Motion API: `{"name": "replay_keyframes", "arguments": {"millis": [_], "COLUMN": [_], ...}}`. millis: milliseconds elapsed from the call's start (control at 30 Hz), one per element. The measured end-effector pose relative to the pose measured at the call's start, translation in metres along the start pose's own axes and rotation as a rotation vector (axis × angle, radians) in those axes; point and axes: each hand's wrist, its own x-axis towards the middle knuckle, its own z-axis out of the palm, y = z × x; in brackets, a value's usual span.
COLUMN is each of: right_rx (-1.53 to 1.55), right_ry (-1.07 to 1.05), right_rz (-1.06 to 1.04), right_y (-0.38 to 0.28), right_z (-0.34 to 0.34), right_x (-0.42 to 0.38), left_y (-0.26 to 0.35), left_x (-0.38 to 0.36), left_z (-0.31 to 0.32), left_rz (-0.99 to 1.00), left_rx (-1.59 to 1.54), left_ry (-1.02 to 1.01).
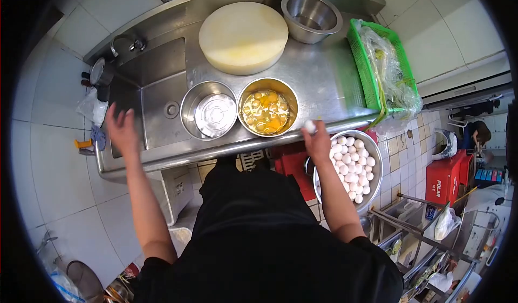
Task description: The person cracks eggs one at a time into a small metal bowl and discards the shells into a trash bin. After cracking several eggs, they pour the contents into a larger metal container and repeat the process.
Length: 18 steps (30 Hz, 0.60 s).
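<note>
My right hand (317, 141) is closed on a white egg (309, 126), just past the counter's front edge. Below that hand is a large metal bowl (376, 178) heaped with white eggs (353, 165). To its left on the counter, a round metal pot (295, 107) holds cracked eggs, with many yolks (266, 110) in clear whites. Touching the pot is another metal pot (186, 106), with what looks like a little clear liquid or bare shiny bottom. My left hand (123, 130) is raised over the sink's left side, fingers spread, holding nothing.
A thick round cutting board (243, 36) and a steel bowl (310, 17) stand at the back. A green basket (372, 68) with plastic bags is at the right. The sink (156, 95) has a faucet (135, 44). Farther right are a red cooler (445, 179) and another person (477, 135).
</note>
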Motion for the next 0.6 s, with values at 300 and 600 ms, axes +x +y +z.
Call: {"name": "replay_keyframes", "arguments": {"millis": [300,600], "right_rx": [0.917,1.244], "right_ry": [-0.145,-0.481], "right_rz": [0.321,0.272], "right_y": [-0.056,-0.117], "right_z": [-0.025,-0.021], "right_x": [0.025,0.037], "left_y": [0.127,0.128], "left_x": [-0.114,-0.139], "left_z": [0.18,0.23], "left_rz": [0.217,0.514], "left_rx": [-0.205,-0.141], "left_ry": [-0.926,-1.232]}}
